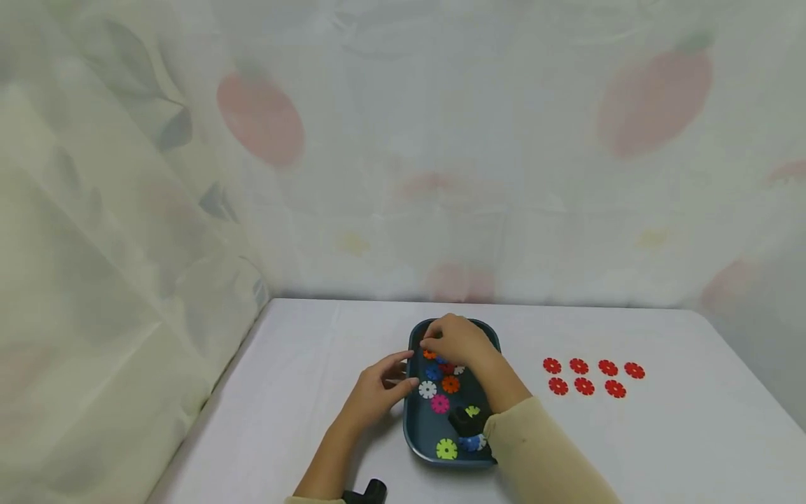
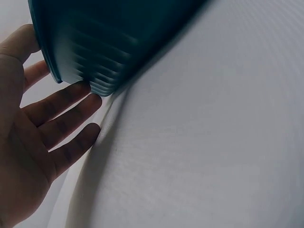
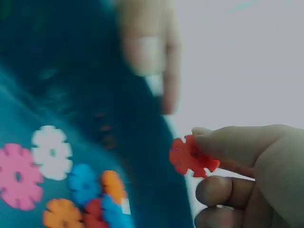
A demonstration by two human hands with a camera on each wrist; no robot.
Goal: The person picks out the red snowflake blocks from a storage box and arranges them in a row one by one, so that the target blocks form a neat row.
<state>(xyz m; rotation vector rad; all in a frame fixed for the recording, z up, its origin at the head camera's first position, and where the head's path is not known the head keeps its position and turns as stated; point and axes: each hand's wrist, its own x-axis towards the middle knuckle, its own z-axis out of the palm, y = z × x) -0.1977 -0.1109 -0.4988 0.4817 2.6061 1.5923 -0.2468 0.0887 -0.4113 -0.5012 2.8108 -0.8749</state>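
Between thumb and fingertips my right hand (image 1: pixel 461 341) pinches a red notched snowflake disc (image 3: pixel 183 159). It is over the far end of a dark teal oblong tray (image 1: pixel 412 434). My left hand (image 1: pixel 374 393) is at the tray's left side, its thumb at the rim and its other fingers loosely extended along the outer wall. Inside the tray lie several more discs, among them a white disc (image 1: pixel 427 390), a pink disc (image 1: pixel 440 404), an orange disc (image 1: pixel 450 384) and a yellow-green disc (image 1: pixel 446 449). The right forearm and wrist camera hide part of the tray.
To the right of the tray, several red discs (image 1: pixel 584 386) lie flat in two rows on the white tabletop (image 1: pixel 680 434). A printed fabric curtain (image 1: pixel 378 175) hangs behind the table and along its left side.
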